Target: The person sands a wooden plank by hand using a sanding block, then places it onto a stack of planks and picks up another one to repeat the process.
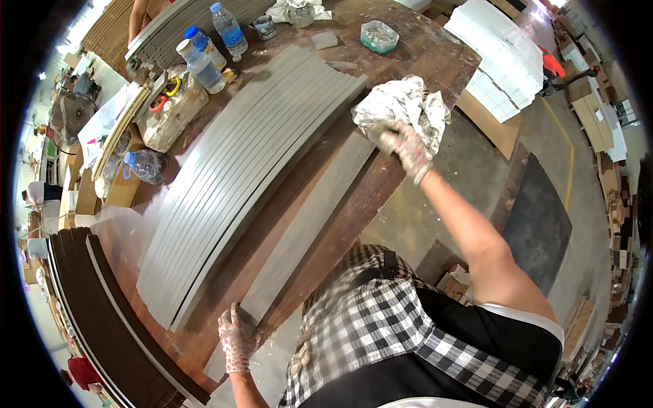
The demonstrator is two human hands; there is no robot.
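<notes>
Gloves cover both hands. The left hand (237, 338) presses, fingers closed, on the near end of a single grey strip (309, 224) lying lengthwise on the brown workbench (415, 64). The right hand (403, 145) is clenched on a crumpled white rag (401, 105) at the strip's far end. Just left lies a stack of grey strips (248, 170); beyond it stand plastic bottles (211, 47) and a small tub (379, 36).
</notes>
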